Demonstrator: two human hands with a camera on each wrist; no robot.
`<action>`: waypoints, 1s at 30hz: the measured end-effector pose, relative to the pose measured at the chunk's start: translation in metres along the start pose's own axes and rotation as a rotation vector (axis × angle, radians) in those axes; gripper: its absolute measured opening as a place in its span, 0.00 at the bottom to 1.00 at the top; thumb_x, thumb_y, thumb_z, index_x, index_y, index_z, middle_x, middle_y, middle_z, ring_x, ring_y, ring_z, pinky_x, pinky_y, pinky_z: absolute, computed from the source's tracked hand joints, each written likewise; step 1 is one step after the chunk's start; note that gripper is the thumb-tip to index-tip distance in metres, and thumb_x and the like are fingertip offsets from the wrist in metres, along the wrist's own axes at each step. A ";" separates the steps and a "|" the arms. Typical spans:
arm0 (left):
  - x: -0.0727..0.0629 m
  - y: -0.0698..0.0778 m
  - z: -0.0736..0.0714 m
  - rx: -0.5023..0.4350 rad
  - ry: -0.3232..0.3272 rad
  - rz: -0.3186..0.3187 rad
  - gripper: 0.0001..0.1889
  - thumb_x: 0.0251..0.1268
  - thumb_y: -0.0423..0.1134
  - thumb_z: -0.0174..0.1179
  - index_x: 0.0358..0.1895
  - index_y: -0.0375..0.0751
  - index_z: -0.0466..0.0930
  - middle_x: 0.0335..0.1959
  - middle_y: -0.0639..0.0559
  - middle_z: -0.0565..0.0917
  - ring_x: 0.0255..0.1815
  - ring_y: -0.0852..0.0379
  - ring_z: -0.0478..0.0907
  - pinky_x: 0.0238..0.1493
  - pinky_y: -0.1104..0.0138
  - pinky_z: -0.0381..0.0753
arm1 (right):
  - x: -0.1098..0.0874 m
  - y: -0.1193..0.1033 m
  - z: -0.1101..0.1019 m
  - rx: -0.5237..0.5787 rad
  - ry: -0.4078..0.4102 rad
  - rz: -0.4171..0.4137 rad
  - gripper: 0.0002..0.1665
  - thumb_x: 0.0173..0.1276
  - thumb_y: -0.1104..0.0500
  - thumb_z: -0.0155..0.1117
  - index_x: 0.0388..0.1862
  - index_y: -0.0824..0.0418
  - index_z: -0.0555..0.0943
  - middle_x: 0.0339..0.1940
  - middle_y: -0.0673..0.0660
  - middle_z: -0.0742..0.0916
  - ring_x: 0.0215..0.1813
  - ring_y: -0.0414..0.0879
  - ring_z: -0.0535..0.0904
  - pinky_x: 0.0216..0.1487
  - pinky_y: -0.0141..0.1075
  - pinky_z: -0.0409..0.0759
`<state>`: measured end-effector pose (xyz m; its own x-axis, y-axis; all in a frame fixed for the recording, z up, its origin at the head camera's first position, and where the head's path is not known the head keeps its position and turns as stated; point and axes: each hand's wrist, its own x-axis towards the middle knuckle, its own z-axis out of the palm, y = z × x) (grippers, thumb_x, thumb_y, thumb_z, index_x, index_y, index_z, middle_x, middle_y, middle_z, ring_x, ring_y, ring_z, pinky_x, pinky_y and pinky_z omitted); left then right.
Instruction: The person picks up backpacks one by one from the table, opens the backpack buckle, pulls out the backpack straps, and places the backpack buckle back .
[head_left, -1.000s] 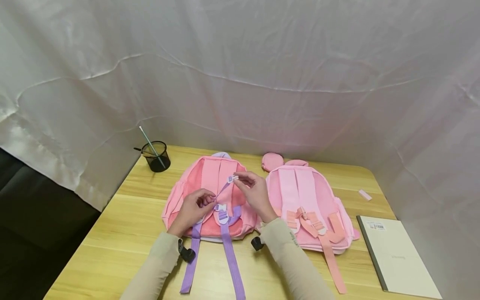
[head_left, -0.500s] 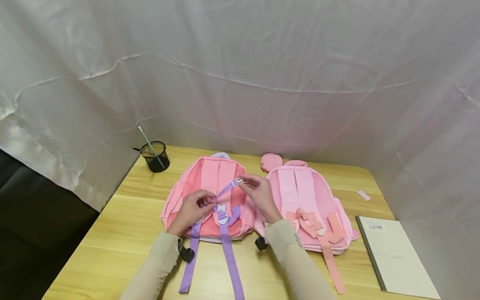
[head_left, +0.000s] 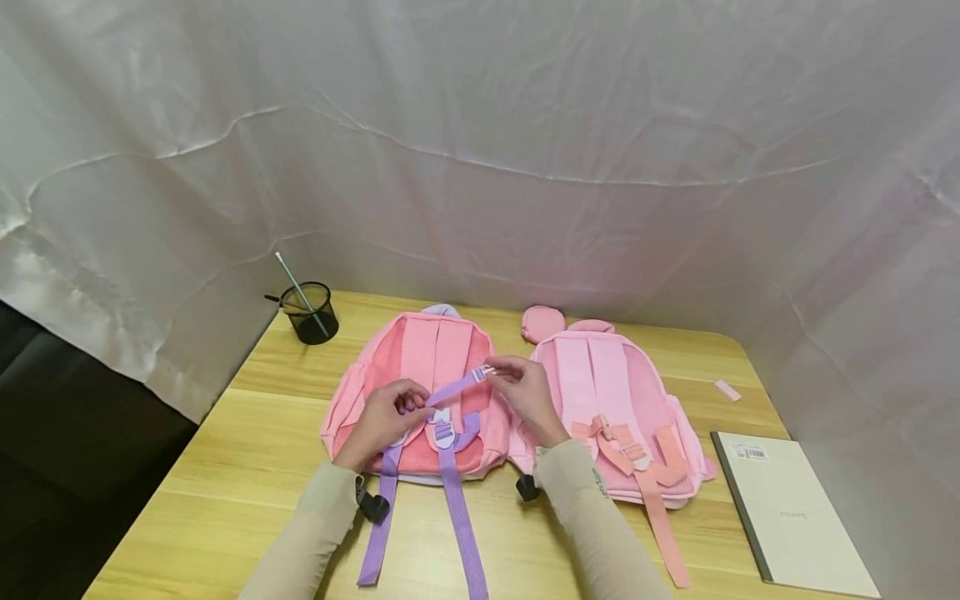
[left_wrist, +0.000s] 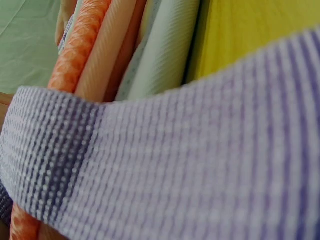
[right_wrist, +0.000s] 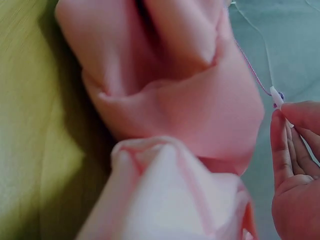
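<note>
A coral-pink backpack [head_left: 420, 346] lies with its back panel and purple straps facing up. Above it, my right hand [head_left: 527, 398] pinches a small white buckle [head_left: 482, 372] on a narrow purple chest strap [head_left: 452, 388]. That buckle [right_wrist: 276, 97] shows between thumb and fingertips in the right wrist view. At the strap's lower end, my left hand [head_left: 386, 421] pinches the webbing. Another white buckle [head_left: 442, 427] lies just below the left fingertips. Close purple webbing [left_wrist: 190, 155] fills much of the left wrist view, hiding the left hand's fingers there.
A lighter pink backpack [head_left: 577, 367] with peach straps lies against the right side of the first. A black mesh pen cup [head_left: 315, 323] stands at the back left. On the right are a notebook [head_left: 795, 512] and a small pink eraser-like block [head_left: 727, 390].
My right hand has moved right and slightly down with the white buckle, drawing the purple strap out flatter and lower. The left hand stays in about the same place.
</note>
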<state>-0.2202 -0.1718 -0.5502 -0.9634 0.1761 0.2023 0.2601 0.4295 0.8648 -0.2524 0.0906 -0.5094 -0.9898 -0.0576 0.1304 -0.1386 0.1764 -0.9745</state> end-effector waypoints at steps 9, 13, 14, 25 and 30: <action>0.000 0.002 -0.001 0.014 -0.011 -0.006 0.12 0.57 0.39 0.78 0.40 0.53 0.85 0.32 0.55 0.82 0.33 0.56 0.76 0.36 0.70 0.75 | -0.002 0.011 -0.002 -0.020 -0.005 0.048 0.16 0.63 0.72 0.73 0.50 0.66 0.89 0.47 0.63 0.91 0.45 0.46 0.88 0.49 0.30 0.85; -0.001 0.003 -0.001 0.037 -0.013 0.014 0.12 0.57 0.39 0.79 0.41 0.54 0.85 0.32 0.54 0.81 0.32 0.56 0.75 0.36 0.69 0.75 | -0.001 0.016 -0.001 -0.062 -0.012 0.041 0.15 0.64 0.71 0.73 0.50 0.65 0.89 0.46 0.62 0.91 0.45 0.47 0.88 0.49 0.30 0.85; -0.001 0.003 -0.001 0.041 -0.013 0.019 0.12 0.57 0.39 0.79 0.41 0.54 0.85 0.32 0.54 0.81 0.32 0.56 0.75 0.36 0.69 0.75 | -0.001 0.016 -0.001 -0.074 -0.012 0.035 0.14 0.64 0.71 0.72 0.50 0.65 0.89 0.46 0.62 0.91 0.45 0.47 0.88 0.50 0.31 0.86; -0.002 0.004 -0.001 0.035 -0.020 0.044 0.13 0.58 0.39 0.78 0.43 0.54 0.85 0.33 0.54 0.81 0.33 0.55 0.75 0.37 0.69 0.75 | -0.002 0.027 0.001 -0.185 -0.016 -0.026 0.15 0.65 0.67 0.74 0.50 0.60 0.89 0.42 0.57 0.91 0.43 0.45 0.87 0.49 0.34 0.85; -0.003 0.006 -0.001 0.033 -0.018 0.074 0.12 0.60 0.40 0.77 0.45 0.54 0.88 0.33 0.54 0.81 0.34 0.55 0.75 0.37 0.69 0.75 | -0.002 0.030 0.002 -0.193 -0.019 -0.063 0.15 0.63 0.68 0.75 0.49 0.60 0.90 0.40 0.57 0.90 0.41 0.45 0.85 0.46 0.32 0.83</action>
<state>-0.2156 -0.1708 -0.5451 -0.9400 0.2245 0.2568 0.3332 0.4438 0.8319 -0.2544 0.0939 -0.5391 -0.9784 -0.0931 0.1846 -0.2059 0.3572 -0.9111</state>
